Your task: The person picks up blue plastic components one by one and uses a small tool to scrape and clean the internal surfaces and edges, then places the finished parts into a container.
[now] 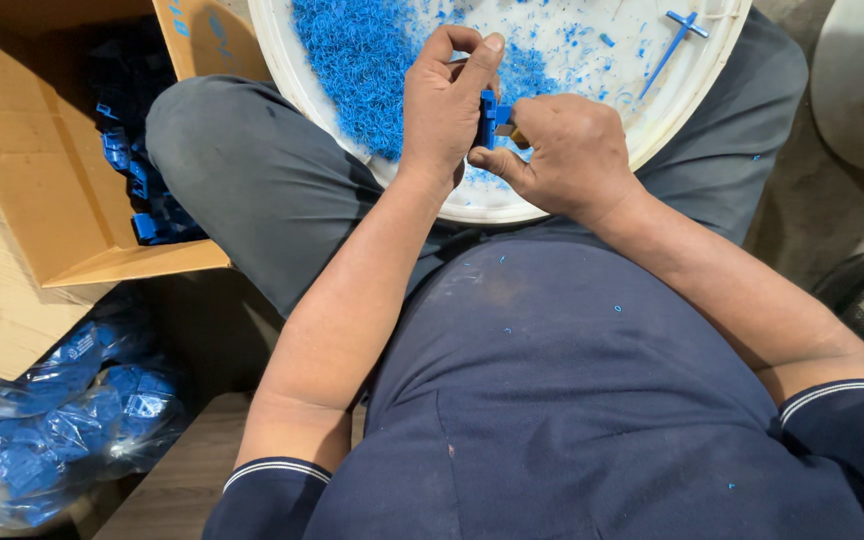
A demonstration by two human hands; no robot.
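Over a white basin (697, 85) strewn with blue shavings (357, 55), cardboard box (47, 170) off to the left, we close our left hand (447, 100) around a small blue plastic piece (489, 115), while our right hand (562, 150), touching it, is fisted on a tool we cannot identify.

Can't make out the tool inside the right hand (564, 155), mostly buried. White tub (472, 205) chopped off up top. Bagged blue parts (72, 420) kinda blurry, cardboard box (42, 200) cropped too.
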